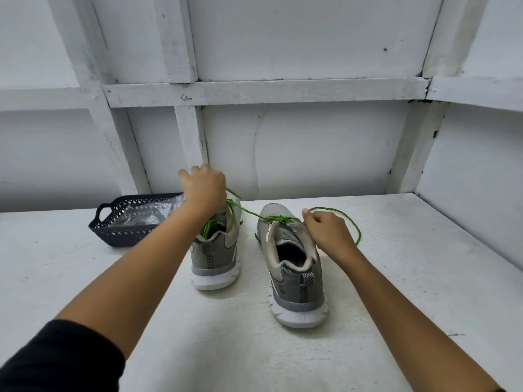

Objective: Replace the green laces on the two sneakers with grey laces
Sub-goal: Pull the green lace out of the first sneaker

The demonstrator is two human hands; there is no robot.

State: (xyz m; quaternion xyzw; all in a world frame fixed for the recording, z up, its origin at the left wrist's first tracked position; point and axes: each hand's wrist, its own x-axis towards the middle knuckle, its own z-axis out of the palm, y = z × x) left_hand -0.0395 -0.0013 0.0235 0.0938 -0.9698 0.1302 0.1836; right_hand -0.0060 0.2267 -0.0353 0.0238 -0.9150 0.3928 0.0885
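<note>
Frame centre: L hand [204,188] fingers curled round green lace [250,213], raised; R hand [325,230] fingers pinched same lace at sneaker [294,267] on bench [424,278].

Head cam looks fwd/down, close over white table [396,278].

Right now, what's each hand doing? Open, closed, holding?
Left hand: closed, gripping the green lace.
Right hand: closed, pinching the same lace at the right sneaker.
</note>
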